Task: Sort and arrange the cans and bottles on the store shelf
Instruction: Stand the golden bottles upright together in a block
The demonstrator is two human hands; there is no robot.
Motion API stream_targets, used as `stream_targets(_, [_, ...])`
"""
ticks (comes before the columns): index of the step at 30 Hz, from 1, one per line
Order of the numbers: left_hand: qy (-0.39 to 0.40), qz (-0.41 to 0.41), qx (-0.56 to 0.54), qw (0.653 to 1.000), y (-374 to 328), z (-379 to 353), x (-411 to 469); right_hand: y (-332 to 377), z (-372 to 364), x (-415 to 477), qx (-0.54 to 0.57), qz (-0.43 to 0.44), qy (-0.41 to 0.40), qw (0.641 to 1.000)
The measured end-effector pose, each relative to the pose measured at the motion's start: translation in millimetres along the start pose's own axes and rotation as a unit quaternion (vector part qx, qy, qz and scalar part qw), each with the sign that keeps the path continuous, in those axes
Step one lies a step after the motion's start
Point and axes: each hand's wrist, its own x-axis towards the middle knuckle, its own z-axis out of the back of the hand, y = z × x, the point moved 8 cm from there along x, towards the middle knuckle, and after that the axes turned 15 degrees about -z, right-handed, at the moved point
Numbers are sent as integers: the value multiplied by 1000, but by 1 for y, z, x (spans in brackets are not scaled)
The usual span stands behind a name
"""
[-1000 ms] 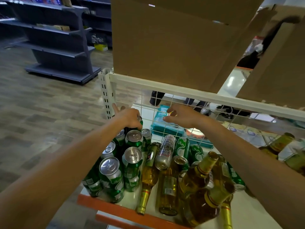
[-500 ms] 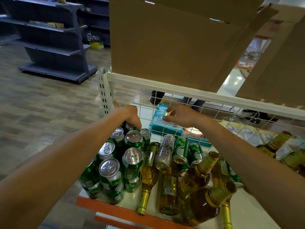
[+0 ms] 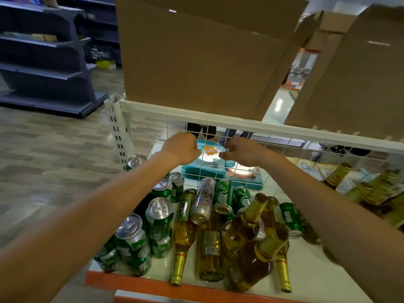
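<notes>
Several green cans (image 3: 131, 241) stand upright at the left of the white shelf (image 3: 317, 278). Beside them lie a silver can (image 3: 204, 200), more green cans (image 3: 225, 193) and several amber bottles (image 3: 244, 224), jumbled together. A white wire grid (image 3: 284, 154) closes the shelf's back. My left hand (image 3: 181, 147) is curled into a fist at the grid, above and behind the cans. My right hand (image 3: 240, 149) is close beside it, fingertips pinched at a wire. Neither hand touches a can or bottle.
Two big cardboard boxes (image 3: 203, 57) (image 3: 354, 73) sit on the shelf above, low over my hands. Teal packages (image 3: 203, 169) lie behind the grid. More bottles (image 3: 371, 189) are at the right. A white post (image 3: 118, 132) marks the left end. Dark shelving (image 3: 43, 62) stands across the aisle.
My left hand has left the rear green cans and moved up and right to the grid, next to my right hand. My right hand has stayed at the grid.
</notes>
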Motion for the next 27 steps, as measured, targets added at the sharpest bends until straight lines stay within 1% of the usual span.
stream_targets(3, [7,-40,-30,999,-41,-15,12,-30,14,-6,-7,-33,-30,999])
stream_targets(8, [63,-70,-51,994,-79,-60,31,-101,20,-23,50,-105,-44,992])
stream_targets(11, [104,-80,-86,988,-94,-94,40,-143,8,-35,53,-152,-30,986])
stream_targets(15, [131,-68,-65,987,-95,-128,48,-183,-29,-39,70,-198,4,978])
stream_targets(19, [144,-44,-57,987,-86,-146,52,-187,-61,-28,80,-196,23,977])
stream_targets(23, [136,-24,-60,989,-75,-149,56,-173,-68,-9,81,-166,31,982])
stream_targets(27, [125,-11,-67,990,-69,-147,60,-167,-75,7,47,-156,45,986])
